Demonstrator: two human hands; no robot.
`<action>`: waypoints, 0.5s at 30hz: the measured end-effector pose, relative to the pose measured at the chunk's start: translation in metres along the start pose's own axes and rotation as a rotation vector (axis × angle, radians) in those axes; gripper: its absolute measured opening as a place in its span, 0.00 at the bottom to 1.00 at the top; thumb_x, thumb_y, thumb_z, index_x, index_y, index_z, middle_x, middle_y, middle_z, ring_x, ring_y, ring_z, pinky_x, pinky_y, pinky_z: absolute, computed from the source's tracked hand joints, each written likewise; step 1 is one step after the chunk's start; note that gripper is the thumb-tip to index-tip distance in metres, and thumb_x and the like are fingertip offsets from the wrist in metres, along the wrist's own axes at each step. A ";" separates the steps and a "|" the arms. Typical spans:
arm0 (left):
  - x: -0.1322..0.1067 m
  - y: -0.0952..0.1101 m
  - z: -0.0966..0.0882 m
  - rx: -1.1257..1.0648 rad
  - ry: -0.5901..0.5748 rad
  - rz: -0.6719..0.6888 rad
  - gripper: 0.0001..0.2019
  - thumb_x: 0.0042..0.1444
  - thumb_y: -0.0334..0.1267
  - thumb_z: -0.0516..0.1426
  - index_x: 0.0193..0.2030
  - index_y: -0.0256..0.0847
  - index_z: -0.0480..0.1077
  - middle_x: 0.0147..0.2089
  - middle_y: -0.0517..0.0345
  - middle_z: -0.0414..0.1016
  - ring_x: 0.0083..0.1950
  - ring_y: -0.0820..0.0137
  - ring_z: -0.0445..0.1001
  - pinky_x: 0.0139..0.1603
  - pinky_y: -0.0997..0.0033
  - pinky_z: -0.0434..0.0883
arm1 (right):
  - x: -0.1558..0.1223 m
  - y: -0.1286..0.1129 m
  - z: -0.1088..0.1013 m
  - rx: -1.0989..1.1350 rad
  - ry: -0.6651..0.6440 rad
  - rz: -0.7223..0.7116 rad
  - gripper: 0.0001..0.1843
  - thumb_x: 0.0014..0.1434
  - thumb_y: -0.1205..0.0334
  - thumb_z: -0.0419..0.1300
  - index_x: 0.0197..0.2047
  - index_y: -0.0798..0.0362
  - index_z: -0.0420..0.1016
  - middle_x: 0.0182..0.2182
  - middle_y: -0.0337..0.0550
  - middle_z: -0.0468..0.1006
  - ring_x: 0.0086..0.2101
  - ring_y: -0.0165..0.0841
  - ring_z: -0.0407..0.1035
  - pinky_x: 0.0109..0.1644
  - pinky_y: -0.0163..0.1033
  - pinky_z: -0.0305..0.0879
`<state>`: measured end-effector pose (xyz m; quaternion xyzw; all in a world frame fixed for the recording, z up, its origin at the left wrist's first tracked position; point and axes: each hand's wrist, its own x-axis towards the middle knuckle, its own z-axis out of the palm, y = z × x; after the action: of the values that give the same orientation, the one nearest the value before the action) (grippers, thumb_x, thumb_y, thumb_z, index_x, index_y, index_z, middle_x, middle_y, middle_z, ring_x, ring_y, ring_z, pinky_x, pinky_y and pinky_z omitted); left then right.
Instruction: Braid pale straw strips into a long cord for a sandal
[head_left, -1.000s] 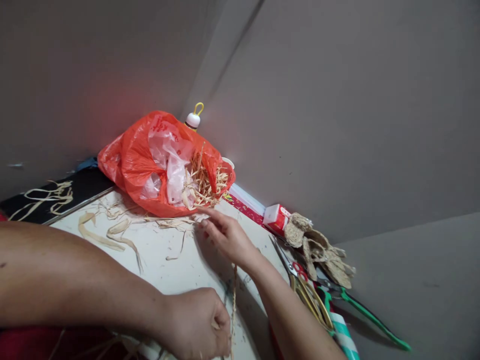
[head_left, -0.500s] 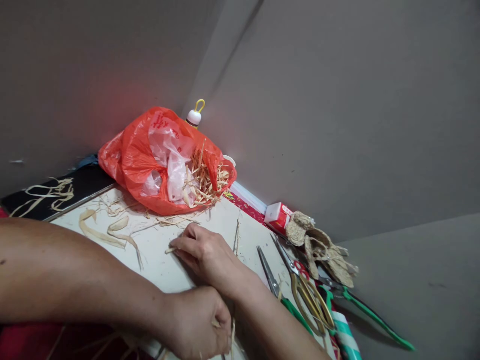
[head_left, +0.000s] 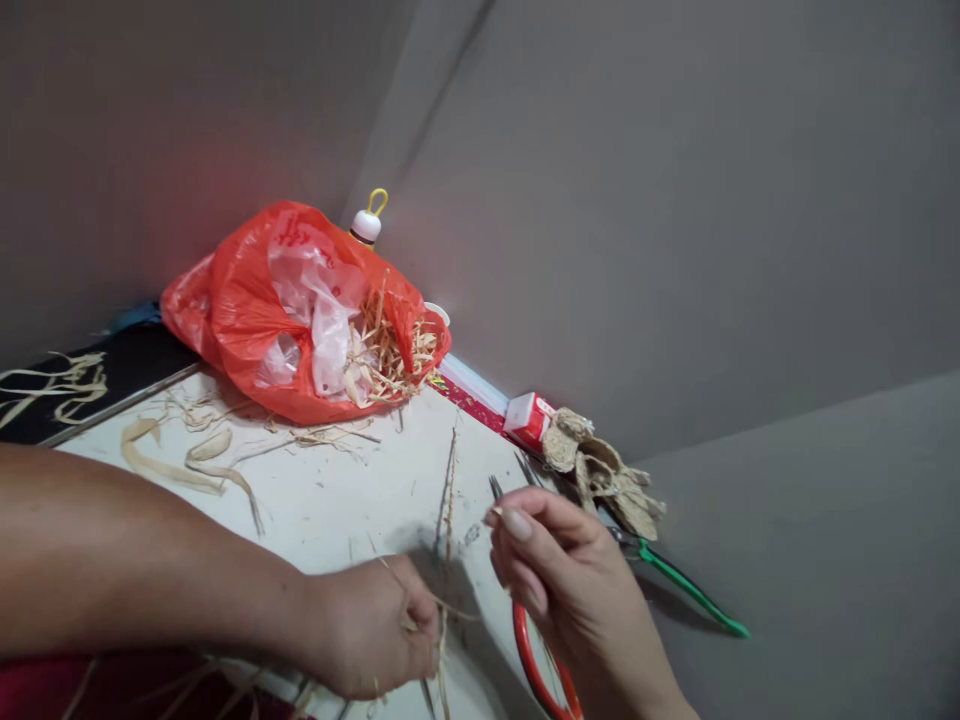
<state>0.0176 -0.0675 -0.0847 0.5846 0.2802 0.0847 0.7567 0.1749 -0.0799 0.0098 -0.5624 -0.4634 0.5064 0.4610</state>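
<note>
My left hand (head_left: 386,630) is closed low over the table, gripping thin straw strands (head_left: 442,625) that stick out past its fingers. A twisted straw cord (head_left: 451,495) runs up the table from beside those fingers. Further right, my right hand (head_left: 559,575) is raised with thumb and fingertips pinched together; anything between them is too small to make out. Red-handled scissors (head_left: 525,655) show just below and left of that palm, partly hidden; whether the hand touches them I cannot tell. Scissor blades (head_left: 495,487) poke out behind the fingers.
A red plastic bag (head_left: 240,340) with straw scraps (head_left: 394,350) leans near the wall. Loose husk strips (head_left: 169,470) lie on the white table (head_left: 315,510). At right are a red-white box (head_left: 528,420), woven straw pieces (head_left: 611,480) and a green-handled tool (head_left: 694,590). A bottle (head_left: 367,226) stands behind.
My right hand has moved from the table's middle, where it pinched a short pale strip, to the right and turned palm-inward. The red scissor handle now shows. My left hand stays closed; the view shifted slightly.
</note>
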 end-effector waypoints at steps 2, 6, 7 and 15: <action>-0.001 0.004 0.000 0.028 -0.002 -0.050 0.09 0.47 0.42 0.57 0.24 0.38 0.66 0.16 0.67 0.55 0.17 0.79 0.51 0.18 0.76 0.52 | -0.019 0.000 -0.010 0.066 0.010 0.074 0.12 0.54 0.53 0.64 0.29 0.52 0.73 0.09 0.30 0.60 0.12 0.20 0.45 0.17 0.27 0.41; -0.003 0.011 -0.003 0.067 -0.068 0.001 0.11 0.48 0.41 0.56 0.21 0.38 0.62 0.16 0.68 0.52 0.18 0.80 0.50 0.18 0.77 0.49 | -0.050 0.006 -0.024 -0.097 0.072 0.111 0.10 0.55 0.52 0.63 0.29 0.50 0.75 0.19 0.41 0.73 0.19 0.27 0.61 0.22 0.30 0.57; -0.004 0.012 -0.004 0.068 -0.074 0.008 0.11 0.49 0.41 0.56 0.21 0.38 0.62 0.16 0.68 0.51 0.18 0.80 0.49 0.18 0.77 0.49 | -0.055 0.009 -0.027 -0.187 0.097 0.079 0.10 0.54 0.53 0.64 0.29 0.50 0.76 0.24 0.44 0.76 0.25 0.31 0.67 0.28 0.32 0.63; -0.009 0.023 -0.002 0.087 -0.017 -0.186 0.09 0.51 0.43 0.53 0.30 0.39 0.68 0.14 0.69 0.53 0.15 0.78 0.49 0.15 0.78 0.49 | -0.084 0.031 -0.037 0.039 0.302 0.129 0.10 0.55 0.55 0.64 0.29 0.51 0.75 0.14 0.36 0.68 0.17 0.27 0.63 0.25 0.33 0.64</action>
<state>0.0133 -0.0630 -0.0603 0.5891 0.3303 -0.0031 0.7374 0.2089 -0.1690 -0.0062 -0.6516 -0.3419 0.4535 0.5028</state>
